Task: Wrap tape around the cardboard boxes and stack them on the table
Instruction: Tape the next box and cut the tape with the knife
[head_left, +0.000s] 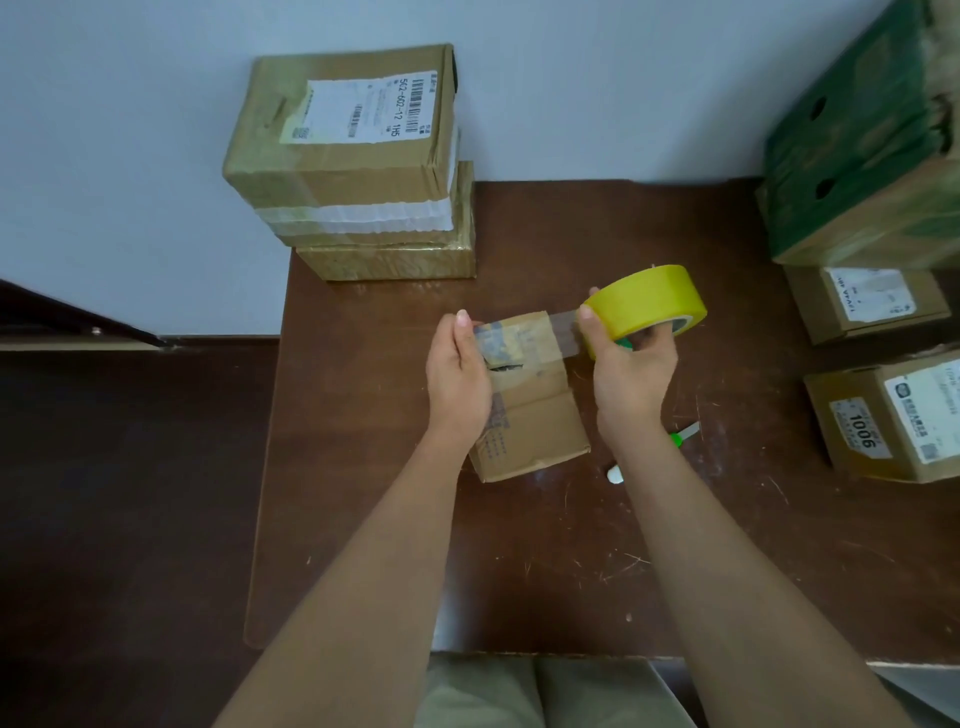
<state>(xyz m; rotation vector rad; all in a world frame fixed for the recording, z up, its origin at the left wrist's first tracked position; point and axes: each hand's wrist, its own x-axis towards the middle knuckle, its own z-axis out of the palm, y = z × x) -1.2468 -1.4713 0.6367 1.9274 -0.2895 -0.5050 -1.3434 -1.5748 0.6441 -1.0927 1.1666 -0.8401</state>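
Note:
A small cardboard box (535, 415) lies on the brown table (519, 545) in the middle. My right hand (631, 374) grips a yellow tape roll (647, 304) just right of the box's far end. A clear strip of tape (524, 332) runs from the roll leftward across the box's far top. My left hand (460, 382) pinches the strip's free end at the box's left side, thumb up. A stack of taped cardboard boxes (358, 161) stands at the table's far left corner against the wall.
A green and white cutter (680, 439) lies on the table, partly under my right forearm. Two labelled cardboard boxes (891, 415) (867, 304) sit at the right edge, with a large green box (857, 150) behind them. Dark floor lies to the left of the table.

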